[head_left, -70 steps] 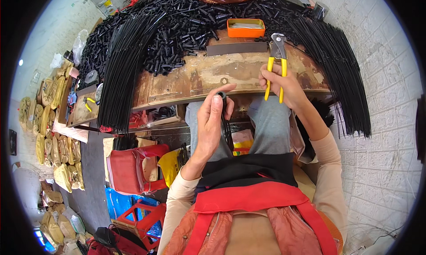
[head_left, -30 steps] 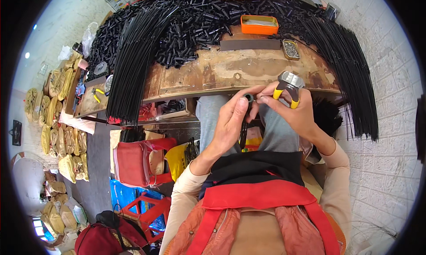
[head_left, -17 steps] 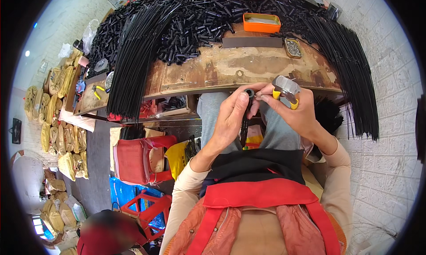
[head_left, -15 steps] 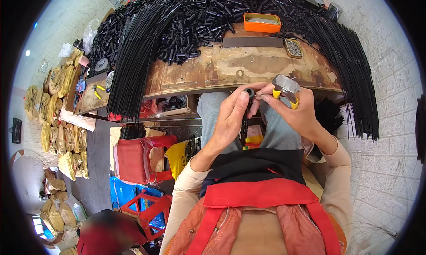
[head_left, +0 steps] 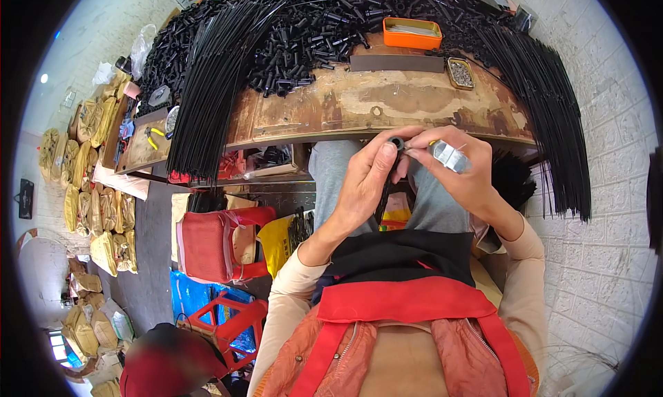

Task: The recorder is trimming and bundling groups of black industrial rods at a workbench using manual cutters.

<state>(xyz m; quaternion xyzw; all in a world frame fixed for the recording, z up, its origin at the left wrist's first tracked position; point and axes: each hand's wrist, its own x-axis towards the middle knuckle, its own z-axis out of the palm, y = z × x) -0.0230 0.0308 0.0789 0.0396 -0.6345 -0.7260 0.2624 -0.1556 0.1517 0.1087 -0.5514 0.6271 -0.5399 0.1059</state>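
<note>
Over my lap, just off the table's near edge, my left hand [head_left: 364, 179] is closed around a short black tube [head_left: 396, 142] with its round open end facing up. Thin black strands hang below that hand. My right hand [head_left: 464, 179] holds pliers [head_left: 450, 156] with yellow grips, their metal head lying across the palm side. The thumb and fingertips of this hand pinch close together beside the tube's mouth; something small and light shows there, too small to name. Both hands' fingertips nearly meet. Part of the pliers' handles is hidden by my fingers.
On the wooden table [head_left: 331, 110] lie a heap of black tubes [head_left: 293, 41], two bundles of long black strands [head_left: 207, 100], an orange box [head_left: 412, 33], a small tray of metal bits [head_left: 460, 73] and a grey strip [head_left: 397, 64]. A red chair [head_left: 207, 245] and another person's cap [head_left: 169, 362] are leftward.
The pliers have turned in my right hand, their metal head swinging down and the yellow grips now mostly covered. My left hand with the tube has shifted slightly right.
</note>
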